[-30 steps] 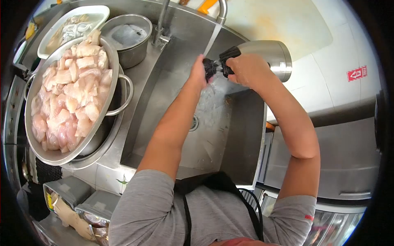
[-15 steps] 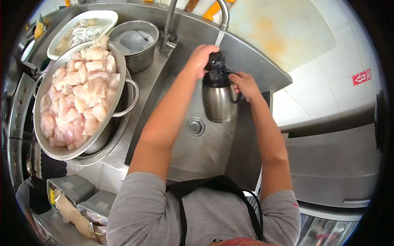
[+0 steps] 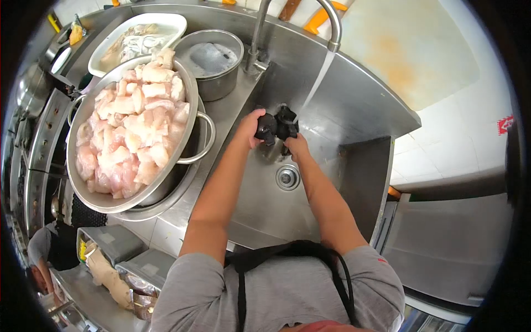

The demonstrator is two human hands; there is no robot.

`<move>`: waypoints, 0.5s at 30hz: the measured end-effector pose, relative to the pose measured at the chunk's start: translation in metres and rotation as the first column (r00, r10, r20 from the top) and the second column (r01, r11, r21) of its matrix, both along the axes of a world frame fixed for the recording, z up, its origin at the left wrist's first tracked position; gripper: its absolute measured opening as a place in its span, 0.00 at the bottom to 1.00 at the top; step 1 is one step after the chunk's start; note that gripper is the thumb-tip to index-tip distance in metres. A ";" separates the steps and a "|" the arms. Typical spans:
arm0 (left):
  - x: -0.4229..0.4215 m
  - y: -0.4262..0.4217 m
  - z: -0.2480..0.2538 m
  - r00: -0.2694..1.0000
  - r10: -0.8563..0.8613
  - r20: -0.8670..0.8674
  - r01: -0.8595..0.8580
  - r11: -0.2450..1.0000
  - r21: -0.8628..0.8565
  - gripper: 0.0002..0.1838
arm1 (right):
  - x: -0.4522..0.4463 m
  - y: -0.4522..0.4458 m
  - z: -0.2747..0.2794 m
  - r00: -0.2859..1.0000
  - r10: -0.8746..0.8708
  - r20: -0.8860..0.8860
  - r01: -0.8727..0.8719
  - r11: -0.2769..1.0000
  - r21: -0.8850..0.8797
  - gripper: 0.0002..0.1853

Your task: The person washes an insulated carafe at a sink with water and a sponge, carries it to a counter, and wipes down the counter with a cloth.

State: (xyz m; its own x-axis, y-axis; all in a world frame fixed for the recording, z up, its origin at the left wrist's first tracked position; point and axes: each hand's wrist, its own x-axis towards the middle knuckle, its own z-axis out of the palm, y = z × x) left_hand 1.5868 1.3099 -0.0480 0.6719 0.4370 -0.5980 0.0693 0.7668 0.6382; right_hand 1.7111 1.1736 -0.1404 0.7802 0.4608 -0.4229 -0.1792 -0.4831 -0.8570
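Water from the curved tap point(image 3: 335, 44) runs down onto the black top of a thermal jug point(image 3: 286, 123) in the steel sink point(image 3: 260, 207). My right hand point(image 3: 297, 146) is closed at the jug's handle side. The jug's steel body is mostly hidden and blends with the sink. My left hand point(image 3: 250, 130) is closed around a rounded black lid point(image 3: 267, 130), just left of the jug's top. Whether the lid is fully apart from the jug I cannot tell. The sink drain point(image 3: 287, 177) lies just below the jug.
Left of the sink, an oval steel pan point(image 3: 193, 127) heaped with raw meat pieces point(image 3: 133, 127) rests tilted on a larger pot. Behind it stand a white tray point(image 3: 177, 25) and a pot point(image 3: 221, 86) with sudsy water. Another person's sleeve point(image 3: 40, 243) shows at lower left.
The jug has gone down and left, deeper into the sink, and tipped so its black top shows. My left hand now grips the lid beside it. The water stream has more length showing.
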 end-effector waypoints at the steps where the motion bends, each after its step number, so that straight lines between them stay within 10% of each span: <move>1: 0.000 0.006 -0.012 0.999 -0.044 0.010 0.044 0.999 -0.030 0.15 | -0.001 -0.004 -0.021 0.997 -0.002 0.082 0.002 1.000 -0.008 0.16; 4: -0.001 0.006 -0.012 0.999 -0.029 -0.015 0.028 0.998 -0.062 0.15 | -0.021 -0.020 -0.019 0.987 -0.078 0.139 0.077 0.997 0.014 0.16; 8: 0.011 0.002 -0.021 0.999 -0.034 0.013 0.034 0.999 -0.042 0.15 | 0.011 -0.022 0.011 0.821 0.490 0.293 -0.300 0.806 -0.510 0.15; 12: 0.042 0.000 -0.047 0.998 0.027 0.050 -0.024 0.998 -0.051 0.13 | 0.049 0.010 0.061 0.530 0.209 0.822 -0.299 0.953 -0.049 0.12; 13: 0.049 -0.003 -0.049 0.998 0.023 0.061 -0.020 0.999 -0.047 0.12 | 0.050 0.019 0.088 0.835 0.132 0.533 -0.261 0.950 0.173 0.10; 15: 0.065 -0.014 -0.045 0.998 -0.047 0.046 0.045 0.998 0.042 0.12 | 0.045 0.036 0.132 0.997 0.039 0.062 -0.061 0.909 0.413 0.07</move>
State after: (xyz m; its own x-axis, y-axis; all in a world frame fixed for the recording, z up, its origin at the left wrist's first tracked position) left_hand 1.6514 1.2961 -0.0926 0.7186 0.4286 -0.5476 0.0730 0.7366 0.6724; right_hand 1.7561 1.2095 -0.0082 0.7668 0.6251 -0.1458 -0.1149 -0.0897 -0.9893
